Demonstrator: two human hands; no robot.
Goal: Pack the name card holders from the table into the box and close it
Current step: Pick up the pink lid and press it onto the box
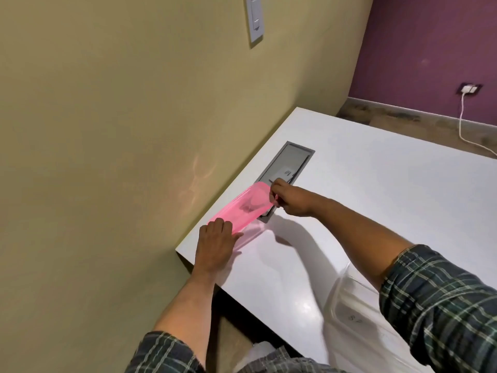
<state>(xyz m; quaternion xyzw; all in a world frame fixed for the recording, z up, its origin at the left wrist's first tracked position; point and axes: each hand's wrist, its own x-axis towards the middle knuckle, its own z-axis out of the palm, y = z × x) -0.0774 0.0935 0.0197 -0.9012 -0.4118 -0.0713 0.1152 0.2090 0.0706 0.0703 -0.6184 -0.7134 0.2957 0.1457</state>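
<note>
A pink translucent plastic box (242,208) lies tilted at the left edge of the white table (390,200), partly over a grey hatch. My left hand (215,243) is laid over its near end and holds it down. My right hand (289,200) pinches its far corner with curled fingers. Blur hides whether the pink piece is the box body or its lid. A clear acrylic holder (347,300) lies near the table's front edge, partly hidden under my right forearm.
The grey cable hatch (291,160) is set flush in the table beside a beige wall (107,130) that runs along the table's left edge. A white cable (462,125) hangs from a socket (469,89) on the purple far wall.
</note>
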